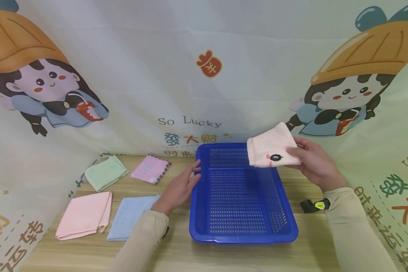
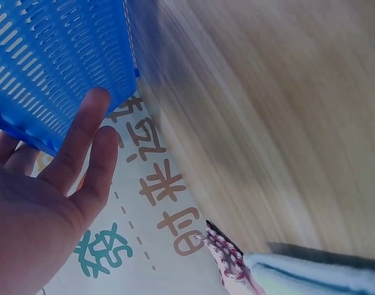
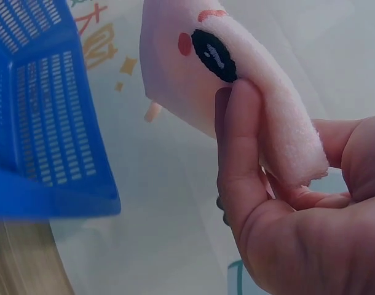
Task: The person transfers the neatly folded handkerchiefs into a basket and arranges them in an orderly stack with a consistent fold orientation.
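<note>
A folded pale pink towel with an embroidered black eye and red cheek spot hangs over the right rear of a blue plastic basket. My right hand pinches one end of the towel between thumb and fingers. In the right wrist view the towel bends over the fingertips. My left hand rests at the basket's left rim. Its fingers lie fairly straight and spread along the outer wall in the left wrist view. Through the slotted basket floor, no cloth shows inside.
Left of the basket lie several folded cloths: green, purple, pink and blue, the blue one partly behind the left forearm. A black strap-like item is by the right wrist. A printed curtain encloses the wooden table.
</note>
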Demonstrator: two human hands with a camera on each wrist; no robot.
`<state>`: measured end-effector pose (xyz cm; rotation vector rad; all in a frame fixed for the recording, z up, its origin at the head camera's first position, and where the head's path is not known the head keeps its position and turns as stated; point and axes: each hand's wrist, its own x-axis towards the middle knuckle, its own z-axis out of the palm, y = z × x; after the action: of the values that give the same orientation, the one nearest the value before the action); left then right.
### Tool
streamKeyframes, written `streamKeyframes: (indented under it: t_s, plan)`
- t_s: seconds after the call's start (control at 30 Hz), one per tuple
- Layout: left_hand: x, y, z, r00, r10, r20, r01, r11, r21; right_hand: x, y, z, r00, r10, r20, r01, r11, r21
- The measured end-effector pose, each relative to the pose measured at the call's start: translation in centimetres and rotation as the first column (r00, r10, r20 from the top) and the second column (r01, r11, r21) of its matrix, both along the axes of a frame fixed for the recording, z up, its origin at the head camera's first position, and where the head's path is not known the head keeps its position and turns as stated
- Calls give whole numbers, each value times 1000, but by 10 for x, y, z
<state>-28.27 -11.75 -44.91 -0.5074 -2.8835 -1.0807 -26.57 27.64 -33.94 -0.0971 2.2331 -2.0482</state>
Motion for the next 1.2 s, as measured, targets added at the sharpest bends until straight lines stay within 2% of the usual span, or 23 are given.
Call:
streamKeyframes:
  t_s: [0.13,0.43,0.67,0.9,1.2]
  plan:
    - [0,1,0,1000,-4,10,4,1000,4,-3,-8,-1,1000,23,6,-23,999,-48]
    - [-3,3,1,1000,-7,12,7,1000,19,-6,-28,-2,1000,18,17,-18,1000,-23]
    - [-3,4,1,1000,-5,18,4,1000,13,-11,-43,-4,999,26,18,-24,997,-73]
    - [-4,5,0,1000,5,20,-5,1000,20,-16,-53,-9,999,20,51,-19,999,-38]
    - [-5,5,-2,1000,13,17,-14,1000,19,-21,-62,-13,998,19,64,-16,998,-57]
